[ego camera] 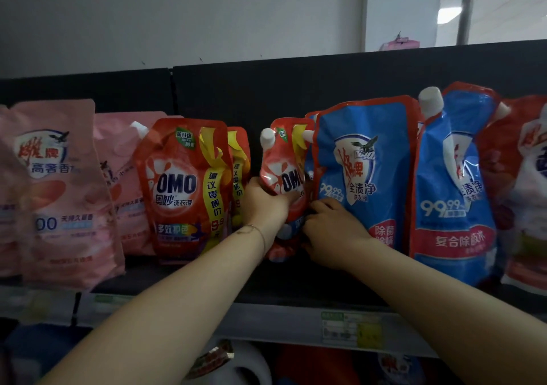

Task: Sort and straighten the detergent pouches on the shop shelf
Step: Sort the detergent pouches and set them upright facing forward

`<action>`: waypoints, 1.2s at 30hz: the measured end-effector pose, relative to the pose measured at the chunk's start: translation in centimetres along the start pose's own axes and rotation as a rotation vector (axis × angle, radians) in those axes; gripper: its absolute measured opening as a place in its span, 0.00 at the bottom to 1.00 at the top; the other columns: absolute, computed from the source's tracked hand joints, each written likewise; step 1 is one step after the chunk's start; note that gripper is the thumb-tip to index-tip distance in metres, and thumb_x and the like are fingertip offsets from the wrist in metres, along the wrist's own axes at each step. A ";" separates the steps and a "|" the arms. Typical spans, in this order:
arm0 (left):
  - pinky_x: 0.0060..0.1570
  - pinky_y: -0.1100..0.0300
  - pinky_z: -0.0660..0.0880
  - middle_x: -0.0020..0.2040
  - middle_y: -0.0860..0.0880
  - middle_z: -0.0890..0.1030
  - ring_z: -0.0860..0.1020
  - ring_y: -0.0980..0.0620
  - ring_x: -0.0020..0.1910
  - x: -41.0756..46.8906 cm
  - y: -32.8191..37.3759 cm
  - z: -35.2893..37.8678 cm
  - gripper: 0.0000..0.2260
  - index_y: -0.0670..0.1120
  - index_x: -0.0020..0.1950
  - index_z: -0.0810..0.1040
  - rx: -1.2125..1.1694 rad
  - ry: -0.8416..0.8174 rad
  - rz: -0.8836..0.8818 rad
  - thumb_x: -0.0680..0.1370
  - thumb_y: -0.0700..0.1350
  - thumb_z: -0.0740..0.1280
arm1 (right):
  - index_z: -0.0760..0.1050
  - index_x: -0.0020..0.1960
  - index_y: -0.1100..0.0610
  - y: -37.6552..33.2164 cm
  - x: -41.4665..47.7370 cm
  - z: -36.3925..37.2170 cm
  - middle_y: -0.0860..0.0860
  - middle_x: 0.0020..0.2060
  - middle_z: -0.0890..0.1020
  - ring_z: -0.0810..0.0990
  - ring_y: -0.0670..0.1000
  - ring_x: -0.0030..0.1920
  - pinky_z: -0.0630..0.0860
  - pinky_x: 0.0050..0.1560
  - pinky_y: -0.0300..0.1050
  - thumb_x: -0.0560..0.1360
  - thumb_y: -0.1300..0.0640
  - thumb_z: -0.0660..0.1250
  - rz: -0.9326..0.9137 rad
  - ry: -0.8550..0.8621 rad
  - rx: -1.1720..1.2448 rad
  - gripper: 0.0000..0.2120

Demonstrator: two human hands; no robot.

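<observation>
A small red OMO pouch [285,165] with a white cap stands mid-shelf, squeezed against a blue pouch [364,171]. My left hand [265,204] grips the small pouch's left side. My right hand [331,227] holds its lower right edge, fingers curled in between it and the blue pouch. Further left, a larger red OMO pouch [183,189] stands upright with another red one [239,174] behind it. A second blue pouch [453,195] stands at the right.
Pink pouches [56,189] fill the shelf's left end and a red-and-white pouch [527,183] the right. A gap lies between the red pouches. The black shelf [207,278] has a price-tag rail [349,328] along its front. More products sit on the shelf below.
</observation>
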State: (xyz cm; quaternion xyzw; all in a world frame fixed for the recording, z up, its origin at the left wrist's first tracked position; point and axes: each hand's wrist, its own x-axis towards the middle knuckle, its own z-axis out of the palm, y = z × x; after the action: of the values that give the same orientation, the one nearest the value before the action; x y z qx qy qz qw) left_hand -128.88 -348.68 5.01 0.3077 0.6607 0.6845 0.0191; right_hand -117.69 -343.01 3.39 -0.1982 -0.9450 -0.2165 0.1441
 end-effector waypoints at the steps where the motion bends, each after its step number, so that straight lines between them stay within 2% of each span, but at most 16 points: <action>1: 0.50 0.56 0.74 0.52 0.51 0.81 0.78 0.49 0.50 -0.3 0.1 -0.2 0.22 0.49 0.55 0.76 0.025 0.031 0.012 0.65 0.50 0.79 | 0.77 0.60 0.53 0.0 0.0 -0.1 0.50 0.62 0.75 0.63 0.54 0.68 0.55 0.71 0.48 0.78 0.47 0.60 0.018 -0.002 0.026 0.16; 5: 0.51 0.52 0.78 0.46 0.56 0.81 0.80 0.51 0.48 -1.4 0.2 -1.7 0.17 0.56 0.46 0.75 0.051 0.072 0.115 0.64 0.52 0.79 | 0.77 0.60 0.53 0.1 -0.1 -0.2 0.52 0.62 0.74 0.64 0.55 0.67 0.58 0.71 0.49 0.76 0.48 0.61 0.064 -0.001 0.086 0.16; 10: 0.46 0.56 0.78 0.38 0.56 0.80 0.81 0.51 0.44 -2.4 1.5 -4.4 0.13 0.53 0.38 0.76 -0.082 0.080 0.087 0.65 0.42 0.79 | 0.77 0.59 0.55 -0.1 -0.3 -0.6 0.53 0.60 0.76 0.66 0.55 0.66 0.58 0.70 0.49 0.76 0.49 0.61 0.070 -0.017 0.061 0.16; 13: 0.45 0.56 0.78 0.40 0.51 0.82 0.81 0.50 0.43 -2.3 2.3 -6.4 0.12 0.49 0.40 0.78 -0.122 0.058 0.038 0.64 0.40 0.80 | 0.75 0.62 0.55 -0.2 -0.3 -1.2 0.52 0.61 0.76 0.67 0.53 0.65 0.58 0.69 0.47 0.75 0.48 0.63 0.070 -0.007 0.060 0.18; 16: 0.47 0.52 0.80 0.39 0.48 0.84 0.83 0.47 0.42 -1.8 3.4 -8.5 0.12 0.45 0.39 0.80 -0.187 0.044 -0.027 0.62 0.38 0.80 | 0.71 0.65 0.52 -0.7 0.0 -1.8 0.52 0.63 0.74 0.68 0.53 0.66 0.61 0.67 0.47 0.71 0.40 0.66 0.111 -0.034 0.103 0.26; 19: 0.42 0.53 0.81 0.36 0.49 0.84 0.83 0.46 0.37 -1.4 4.6 -10.7 0.12 0.46 0.38 0.80 -0.276 0.029 -0.076 0.62 0.36 0.79 | 0.64 0.70 0.51 -1.6 0.8 -3.2 0.54 0.66 0.72 0.69 0.56 0.66 0.65 0.65 0.49 0.64 0.31 0.70 0.187 -0.170 0.158 0.41; 21: 0.40 0.53 0.81 0.38 0.47 0.85 0.84 0.46 0.37 -1.1 4.8 -12.3 0.12 0.45 0.40 0.81 -0.317 0.001 -0.068 0.62 0.35 0.79 | 0.56 0.75 0.51 -2.2 1.3 -4.9 0.55 0.71 0.68 0.68 0.57 0.69 0.68 0.66 0.49 0.59 0.33 0.75 0.260 -0.294 0.332 0.53; 23: 0.40 0.53 0.81 0.42 0.45 0.85 0.84 0.45 0.39 -0.9 4.7 -13.6 0.13 0.44 0.43 0.82 -0.361 -0.027 -0.041 0.63 0.34 0.79 | 0.50 0.77 0.52 -2.8 1.8 -6.6 0.52 0.73 0.64 0.65 0.56 0.71 0.67 0.67 0.48 0.59 0.42 0.80 0.274 -0.356 0.586 0.57; 25: 0.41 0.54 0.81 0.44 0.44 0.85 0.84 0.45 0.41 -0.5 4.3 -14.5 0.14 0.43 0.46 0.82 -0.382 -0.043 0.006 0.63 0.34 0.78 | 0.54 0.75 0.50 -3.8 2.0 -7.5 0.48 0.70 0.68 0.66 0.54 0.70 0.66 0.66 0.46 0.61 0.51 0.81 0.213 -0.386 0.839 0.52; 27: 0.40 0.56 0.80 0.44 0.45 0.85 0.84 0.47 0.41 -0.1 3.6 -15.1 0.15 0.43 0.47 0.81 -0.392 -0.041 0.064 0.63 0.33 0.77 | 0.64 0.66 0.47 -5.1 2.1 -7.6 0.45 0.61 0.76 0.72 0.51 0.66 0.68 0.65 0.46 0.63 0.57 0.79 0.131 -0.397 1.189 0.38; 28: 0.40 0.55 0.80 0.44 0.45 0.85 0.84 0.47 0.41 0.1 3.2 -15.3 0.15 0.43 0.47 0.81 -0.398 -0.036 0.089 0.63 0.34 0.77 | 0.67 0.63 0.47 -5.7 2.1 -7.3 0.45 0.57 0.79 0.76 0.51 0.62 0.72 0.62 0.47 0.64 0.60 0.78 0.117 -0.357 1.365 0.33; 30: 0.42 0.54 0.79 0.45 0.45 0.84 0.84 0.47 0.43 0.5 2.2 -15.8 0.18 0.44 0.48 0.81 -0.392 -0.026 0.126 0.61 0.37 0.78 | 0.71 0.62 0.50 -7.1 2.4 -6.2 0.47 0.53 0.82 0.81 0.50 0.55 0.79 0.53 0.47 0.63 0.64 0.78 0.169 -0.194 1.588 0.32; 33: 0.49 0.49 0.80 0.49 0.46 0.84 0.83 0.47 0.48 1.2 0.6 -16.6 0.21 0.46 0.52 0.79 -0.307 -0.026 0.177 0.62 0.39 0.79 | 0.71 0.63 0.49 -10.0 2.7 -4.2 0.47 0.53 0.82 0.81 0.49 0.53 0.80 0.54 0.52 0.59 0.61 0.82 0.322 0.043 1.558 0.35; 36: 0.54 0.45 0.78 0.54 0.48 0.81 0.81 0.48 0.52 1.5 -0.3 -17.4 0.29 0.50 0.55 0.73 -0.105 0.028 0.225 0.59 0.48 0.82 | 0.71 0.61 0.46 -12.0 2.5 -2.5 0.44 0.53 0.81 0.81 0.48 0.54 0.79 0.56 0.55 0.59 0.54 0.82 0.371 0.086 1.492 0.35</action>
State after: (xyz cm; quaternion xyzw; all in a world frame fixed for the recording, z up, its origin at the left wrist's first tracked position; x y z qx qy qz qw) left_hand -137.93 -363.52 6.41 0.3688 0.5855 0.7201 -0.0512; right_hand -124.71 -353.32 2.23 -0.1952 -0.7856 0.4984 0.3103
